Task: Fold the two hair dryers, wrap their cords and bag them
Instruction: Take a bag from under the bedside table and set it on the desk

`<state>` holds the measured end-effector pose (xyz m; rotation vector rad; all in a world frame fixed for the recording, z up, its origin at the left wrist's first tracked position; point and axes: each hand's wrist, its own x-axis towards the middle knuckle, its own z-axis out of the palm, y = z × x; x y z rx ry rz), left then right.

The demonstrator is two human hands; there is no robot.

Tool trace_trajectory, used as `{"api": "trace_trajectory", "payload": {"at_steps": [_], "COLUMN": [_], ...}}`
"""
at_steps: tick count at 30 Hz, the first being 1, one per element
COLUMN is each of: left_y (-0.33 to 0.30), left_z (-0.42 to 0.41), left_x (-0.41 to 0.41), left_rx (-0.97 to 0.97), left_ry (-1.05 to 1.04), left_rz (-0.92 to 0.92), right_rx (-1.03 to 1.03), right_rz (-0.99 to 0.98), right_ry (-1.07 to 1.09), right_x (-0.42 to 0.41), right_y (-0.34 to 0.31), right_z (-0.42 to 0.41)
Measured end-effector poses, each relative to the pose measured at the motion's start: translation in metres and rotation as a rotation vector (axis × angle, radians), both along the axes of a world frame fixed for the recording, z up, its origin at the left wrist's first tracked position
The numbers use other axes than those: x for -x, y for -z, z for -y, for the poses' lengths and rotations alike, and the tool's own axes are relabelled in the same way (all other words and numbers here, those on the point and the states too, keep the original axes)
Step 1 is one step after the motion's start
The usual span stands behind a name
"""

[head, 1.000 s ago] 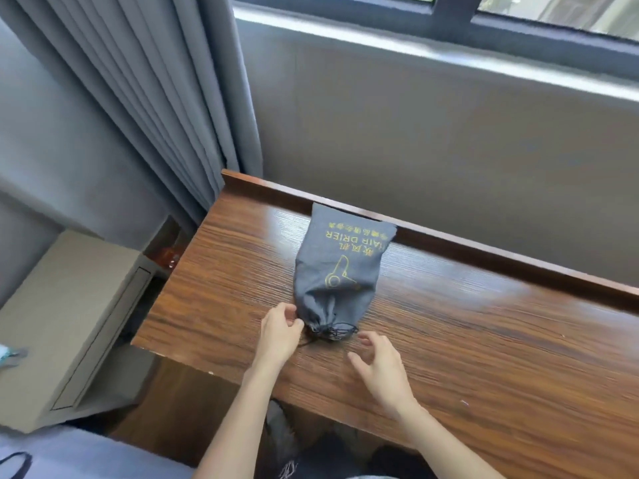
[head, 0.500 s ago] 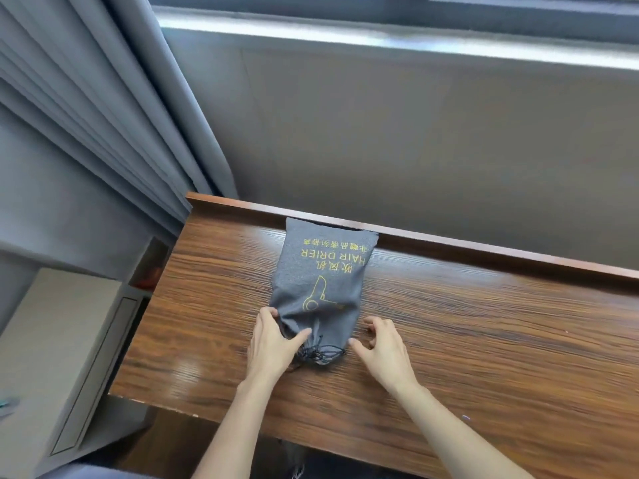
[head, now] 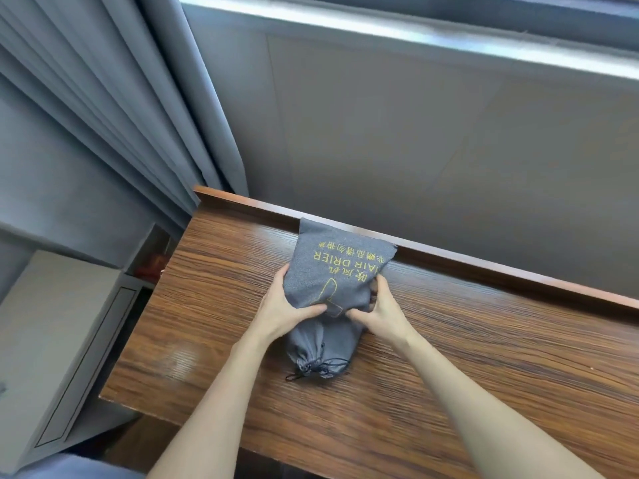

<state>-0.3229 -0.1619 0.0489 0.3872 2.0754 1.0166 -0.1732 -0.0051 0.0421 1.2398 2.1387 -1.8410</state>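
A grey drawstring bag (head: 340, 271) with yellow "HAIR DRIER" print lies on the wooden table (head: 214, 305), its far end against the raised back edge. Its cinched mouth with the black drawstring (head: 316, 369) points toward me. My left hand (head: 283, 309) grips the bag's left side and my right hand (head: 383, 307) grips its right side, both thumbs pressing on its middle. The bag's contents are hidden. No hair dryer shows.
A grey curtain (head: 121, 126) hangs at the left, and a grey wall below a window sill runs behind the table. A beige cabinet (head: 52, 340) stands left of the table, lower down.
Both hands moved from the bag's drawstring mouth up to its middle and closed on its sides. The bag's mouth end now lies nearer me. The camera tilted and came closer.
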Motion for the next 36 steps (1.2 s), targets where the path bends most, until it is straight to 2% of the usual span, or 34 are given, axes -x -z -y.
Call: {"api": "trace_trajectory", "payload": {"at_steps": [6,12,17,24,28,36], "left_y": [-0.001,-0.006,-0.02,-0.028,-0.004,0.112], "left_z": [0.017,0.091,0.187,0.366,0.453,0.539], "left_x": [-0.013,-0.03,-0.039,-0.06,-0.062,-0.036], "left_rx": [0.018,0.014,0.028,0.082,0.082,0.085], "left_ry": [-0.052,-0.342,-0.594,-0.941,-1.041,-0.948], "left_rz": [0.013,0.046,0.077,0.077,0.125,0.306], "right_rx": [0.19,0.244,0.276,0.408,0.434,0.453], "right_rz": [-0.08,-0.114,-0.167,-0.151,-0.108,0.156], "right_ry": [-0.003,-0.199,-0.428,-0.737,-0.795,-0.575], "right_x": [0.002,0.037,0.075,0.12,0.14,0.155], "right_y": [-0.012,-0.029,-0.044,-0.053,-0.029,0.098], "right_z": [0.011,0.057,0.14,0.318,0.419,0.516]}}
